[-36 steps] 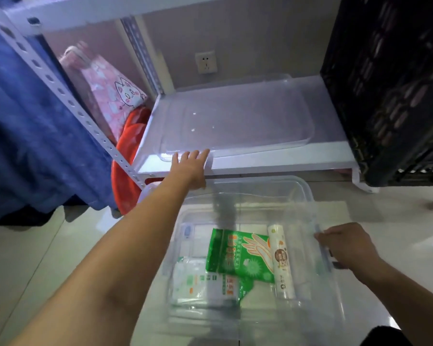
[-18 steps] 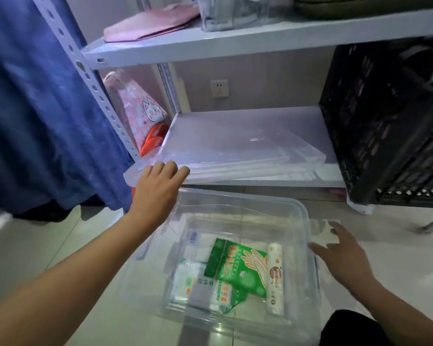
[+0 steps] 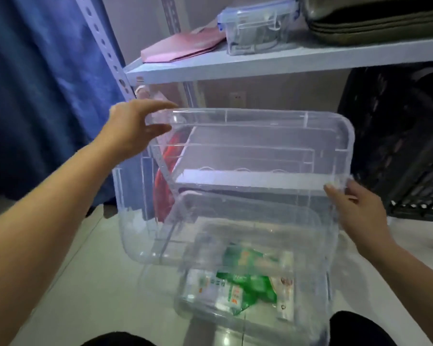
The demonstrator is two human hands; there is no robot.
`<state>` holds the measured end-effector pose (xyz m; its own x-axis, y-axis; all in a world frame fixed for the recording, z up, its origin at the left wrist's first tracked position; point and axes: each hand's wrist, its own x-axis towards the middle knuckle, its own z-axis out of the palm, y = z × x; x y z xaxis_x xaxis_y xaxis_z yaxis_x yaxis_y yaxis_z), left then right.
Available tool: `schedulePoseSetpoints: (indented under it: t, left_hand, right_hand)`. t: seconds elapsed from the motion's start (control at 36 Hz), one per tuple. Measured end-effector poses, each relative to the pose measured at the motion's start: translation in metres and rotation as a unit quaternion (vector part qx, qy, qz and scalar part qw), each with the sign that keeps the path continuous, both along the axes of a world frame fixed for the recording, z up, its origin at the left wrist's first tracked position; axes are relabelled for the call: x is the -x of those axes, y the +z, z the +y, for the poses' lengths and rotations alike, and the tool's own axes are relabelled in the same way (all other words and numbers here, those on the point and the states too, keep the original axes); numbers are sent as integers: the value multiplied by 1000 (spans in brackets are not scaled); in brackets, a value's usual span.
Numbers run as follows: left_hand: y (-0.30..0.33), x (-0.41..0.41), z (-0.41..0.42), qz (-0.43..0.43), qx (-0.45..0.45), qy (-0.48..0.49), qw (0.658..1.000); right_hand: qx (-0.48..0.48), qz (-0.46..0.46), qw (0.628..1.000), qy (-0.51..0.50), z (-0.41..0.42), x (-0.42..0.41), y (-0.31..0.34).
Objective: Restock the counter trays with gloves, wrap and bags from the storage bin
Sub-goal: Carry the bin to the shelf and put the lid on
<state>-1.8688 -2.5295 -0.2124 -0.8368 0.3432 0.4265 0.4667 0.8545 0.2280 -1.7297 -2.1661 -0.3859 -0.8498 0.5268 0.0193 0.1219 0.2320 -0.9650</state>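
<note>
A clear storage bin (image 3: 313, 318) sits on the floor in front of me. Inside lie a green glove pack (image 3: 250, 283), a white packet (image 3: 210, 290) and a white roll (image 3: 286, 278), all blurred. I hold the bin's clear lid (image 3: 260, 136) tilted in the air above the bin. My left hand (image 3: 135, 128) grips the lid's upper left corner. Gripping its right edge is my right hand (image 3: 353, 211).
A metal rack stands behind the bin. Its upper shelf (image 3: 260, 63) carries a small clip-lock box (image 3: 255, 28), a pink folder (image 3: 183, 46) and a dark bag (image 3: 375, 21). A black crate (image 3: 398, 146) is at right, a blue curtain (image 3: 48, 83) at left.
The lid lay on the lower shelf with my left hand at its edge. Both hands now hold it lifted over the bin; my right hand has left the bin's side.
</note>
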Motion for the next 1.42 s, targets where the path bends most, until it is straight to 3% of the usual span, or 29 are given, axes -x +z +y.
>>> schedulePoseSetpoints:
  t: [0.14,0.22,0.31,0.44,0.53,0.58,0.64,0.78,0.83,0.89,0.97,1.08,1.14,1.19,1.28,1.36,1.42]
  left_hand:
    - [-77,29,1,-250,34,17,967]
    - [-124,46,8,-302,49,-19,952]
    - [-157,72,15,-328,35,-26,944]
    - [-206,87,4,-207,4,87,975]
    - [-244,72,-28,-285,-6,79,955]
    - [-271,56,-54,-327,43,74,941]
    - [-294,39,-75,-345,10,70,936]
    - [-318,23,-87,-334,-142,77,929]
    - [-322,21,-78,-315,-132,87,936]
    - [-325,16,-71,-290,-105,86,947]
    - [-325,6,-67,-281,-117,80,949]
    - [-330,-19,-69,-290,-147,69,943]
    - [-331,-27,-74,-319,-199,58,925]
    - [-326,-25,-82,-387,-262,95,879]
    - [-310,-13,-103,-518,-285,214,777]
    - [-296,-2,-116,-648,-266,232,676]
    - [-284,2,-114,-668,-220,219,676]
  right_hand:
    - [-45,-165,985,37,-5,-28,-39]
    - [-40,-249,967,32,-10,-37,-65]
    - [-65,-273,960,12,-11,-35,-82]
    - [-194,-282,939,15,-22,-31,-105]
    - [-214,-321,921,50,-37,-42,-124]
    - [-211,-296,930,53,-43,-50,-133]
    - [-215,-281,934,53,-43,-51,-136]
    - [-234,-296,924,52,-45,-42,-133]
    - [-321,-327,886,71,-54,-38,-129]
    - [-402,-293,862,99,-68,-34,-129]
    - [-436,-214,859,163,-93,-23,-133]
    - [-456,-188,836,240,-132,-12,-153]
    - [-469,-188,824,259,-146,-13,-166]
    - [-475,-184,820,262,-152,-12,-174]
    - [-486,-165,812,277,-153,-9,-178]
    - [-488,-163,812,276,-153,-9,-178]
    - [-490,-160,812,273,-153,-10,-179]
